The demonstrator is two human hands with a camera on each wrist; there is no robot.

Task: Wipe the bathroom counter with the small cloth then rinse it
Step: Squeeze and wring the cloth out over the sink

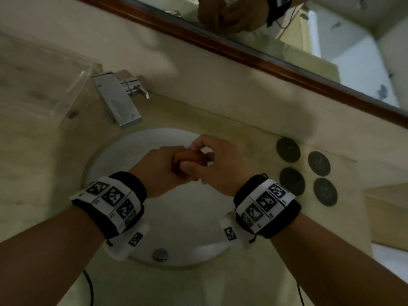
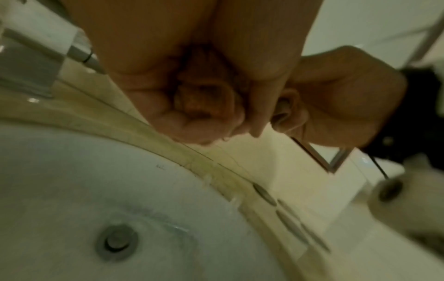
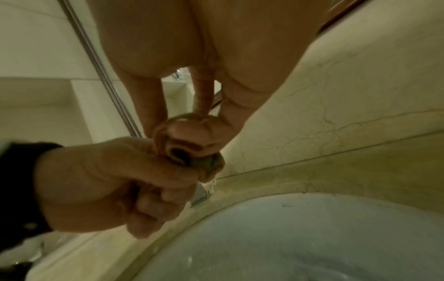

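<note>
Both hands, left hand and right hand, clench the small cloth, twisted between them over the sink. Water drips from it, suggesting wiping and rinsing are done and wringing is under way.

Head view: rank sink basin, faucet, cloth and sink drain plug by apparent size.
1. Sink basin, by far the largest.
2. Faucet.
3 and 4. Cloth and sink drain plug: unsure. Only a bunched bit of the cloth shows between the left hand and right hand.
</note>
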